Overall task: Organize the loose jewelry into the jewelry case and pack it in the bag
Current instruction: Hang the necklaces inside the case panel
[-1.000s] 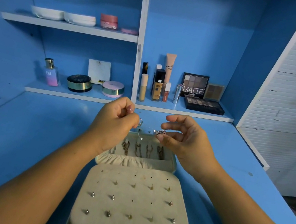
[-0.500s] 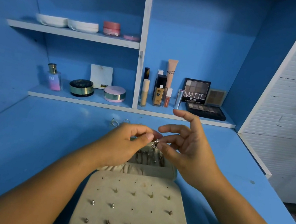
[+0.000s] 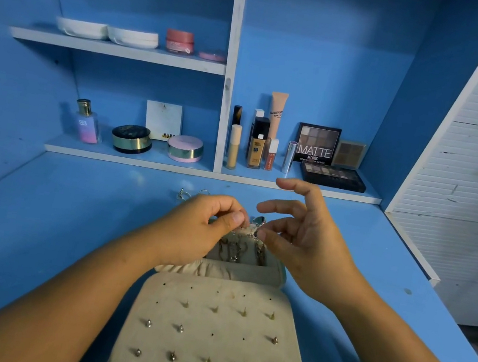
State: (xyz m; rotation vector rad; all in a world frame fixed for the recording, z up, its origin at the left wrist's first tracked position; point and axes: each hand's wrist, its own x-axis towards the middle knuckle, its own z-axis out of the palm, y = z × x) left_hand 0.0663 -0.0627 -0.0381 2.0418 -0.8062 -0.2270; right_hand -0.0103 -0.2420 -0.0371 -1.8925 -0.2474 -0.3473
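Note:
A beige jewelry case [image 3: 279,276] lies open on the blue desk. Its near flap [image 3: 212,339] carries several stud earrings, and several necklaces [image 3: 236,247] hang in the far lid. Above that lid my left hand [image 3: 201,231] and my right hand [image 3: 300,237] meet, each pinching a small silver jewelry piece [image 3: 255,225] between thumb and forefinger. The other fingers of my right hand are spread. Loose silver earrings [image 3: 191,194] lie on the desk behind my left hand. No bag is in view.
The low shelf behind the case holds a perfume bottle [image 3: 87,122], two compacts [image 3: 131,139], makeup tubes [image 3: 256,143] and eyeshadow palettes [image 3: 332,175]. White bowls [image 3: 107,32] and a pink jar [image 3: 180,41] sit higher up. A white slatted wall [image 3: 465,185] stands right.
Both hands came down and together over the far lid of the case. My left hand now pinches the same small silver piece as my right.

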